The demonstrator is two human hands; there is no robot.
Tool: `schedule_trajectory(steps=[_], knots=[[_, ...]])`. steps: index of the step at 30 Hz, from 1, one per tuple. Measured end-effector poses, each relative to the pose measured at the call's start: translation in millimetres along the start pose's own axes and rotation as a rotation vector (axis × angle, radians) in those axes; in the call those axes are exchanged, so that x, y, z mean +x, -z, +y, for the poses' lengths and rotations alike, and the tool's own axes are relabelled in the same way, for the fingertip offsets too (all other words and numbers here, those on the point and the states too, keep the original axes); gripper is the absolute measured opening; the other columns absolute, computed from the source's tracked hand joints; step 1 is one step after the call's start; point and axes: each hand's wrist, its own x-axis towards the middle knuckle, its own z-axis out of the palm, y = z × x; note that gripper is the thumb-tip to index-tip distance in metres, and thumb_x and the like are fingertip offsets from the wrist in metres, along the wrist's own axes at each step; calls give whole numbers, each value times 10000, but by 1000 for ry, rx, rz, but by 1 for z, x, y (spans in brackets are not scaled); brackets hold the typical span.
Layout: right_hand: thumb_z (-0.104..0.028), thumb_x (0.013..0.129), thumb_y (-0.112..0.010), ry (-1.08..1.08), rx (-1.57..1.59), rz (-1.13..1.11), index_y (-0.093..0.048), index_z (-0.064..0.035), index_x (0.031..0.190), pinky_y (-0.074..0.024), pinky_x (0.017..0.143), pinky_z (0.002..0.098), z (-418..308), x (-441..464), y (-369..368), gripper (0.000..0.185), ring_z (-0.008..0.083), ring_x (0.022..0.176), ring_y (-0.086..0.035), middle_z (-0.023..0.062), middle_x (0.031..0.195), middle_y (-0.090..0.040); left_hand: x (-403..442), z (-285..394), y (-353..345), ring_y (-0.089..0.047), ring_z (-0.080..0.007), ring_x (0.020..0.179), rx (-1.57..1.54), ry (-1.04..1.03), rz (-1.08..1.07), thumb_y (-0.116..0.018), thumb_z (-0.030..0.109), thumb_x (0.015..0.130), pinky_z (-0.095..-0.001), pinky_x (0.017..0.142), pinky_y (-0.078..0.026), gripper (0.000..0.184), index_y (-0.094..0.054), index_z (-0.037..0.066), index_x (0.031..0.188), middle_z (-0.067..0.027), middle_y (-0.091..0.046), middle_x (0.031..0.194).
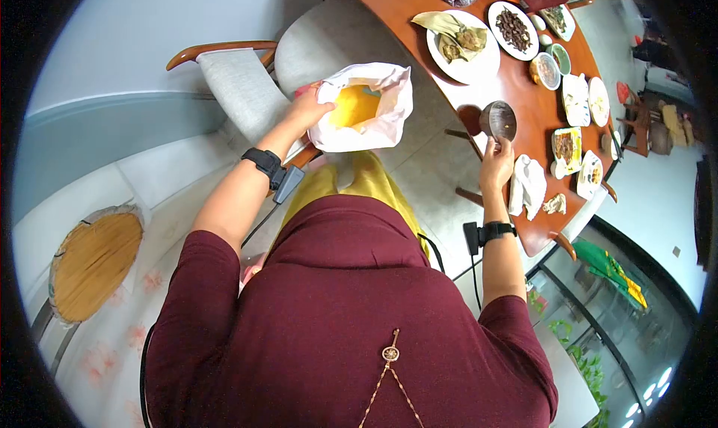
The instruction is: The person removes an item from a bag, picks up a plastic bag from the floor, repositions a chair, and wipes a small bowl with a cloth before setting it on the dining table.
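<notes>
My left hand (pixel 308 110) grips the near-left rim of a white plastic bag (pixel 393 103) that hangs mouth up over the floor. Bright yellow (pixel 354 106) shows inside it; I cannot tell whether this is a lining or contents. Pinkish red shows beside my left fingers. At the table's near edge, my right hand (pixel 496 165) pinches the rim of a small dark bowl (pixel 499 118), tilted so that its inside faces up toward me. The bowl's inside looks wet or stained. A crumpled white cloth or tissue (pixel 528 187) lies beside my right hand.
The wooden table (pixel 404 17) carries a white plate (pixel 479 68) with leaf-wrapped food, a plate of dark pieces (pixel 514 30), a lidded tub (pixel 545 71) and several food trays. A grey chair (pixel 247 84) stands left, and a round wooden stool (pixel 97 263) lower left.
</notes>
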Motion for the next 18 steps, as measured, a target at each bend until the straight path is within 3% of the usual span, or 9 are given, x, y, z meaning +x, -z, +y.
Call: schedule_trajectory(steps=[6,9,10,12,14,18], knots=[[-254,796,-601,-105,-78,-166,-540,-104,1110,-460,741,388,14,14,-20,353,284,853,-583,129,943,-573,6,-14,0,-557,-210,990,90,-42,29,-640,136,733,-308,854,-431,524,-444,-3,1199,-133,-581,1083],[-198,765,-614,-49,-36,104,-472,-127,1175,-466,730,392,-14,5,-21,440,281,897,-569,126,1002,-543,-2,-5,1,-554,-212,1004,83,-32,45,-641,149,738,-308,857,-428,531,-439,1,1207,-134,-578,1093],[-198,765,-614,-48,-36,101,-472,-127,1175,-466,730,392,-20,3,-26,440,281,897,-569,126,1002,-543,0,-7,2,-554,-212,1004,81,-29,47,-641,149,738,-308,857,-428,531,-439,1,1207,-134,-578,1093],[-161,765,-596,309,96,4,-514,-124,1110,-470,729,397,-36,-3,-37,356,289,898,-564,116,1001,-538,2,-12,2,-551,-216,1015,75,-33,20,-642,164,745,-311,861,-427,549,-427,1,1222,-139,-573,1108],[-123,775,-564,498,13,-304,-546,-124,1046,-478,738,396,-74,-21,-40,271,292,892,-563,106,1025,-530,-1,-5,3,-551,-216,1015,112,4,26,-642,167,747,-311,862,-427,554,-422,-1,1227,-141,-571,1109],[-106,793,-517,885,-65,-597,-551,-159,1098,-491,775,378,-104,-49,-95,311,258,934,-570,89,1128,-514,-1,-5,4,-550,-215,1012,167,56,34,-641,179,756,-311,862,-427,560,-415,-4,1234,-144,-565,1117]])
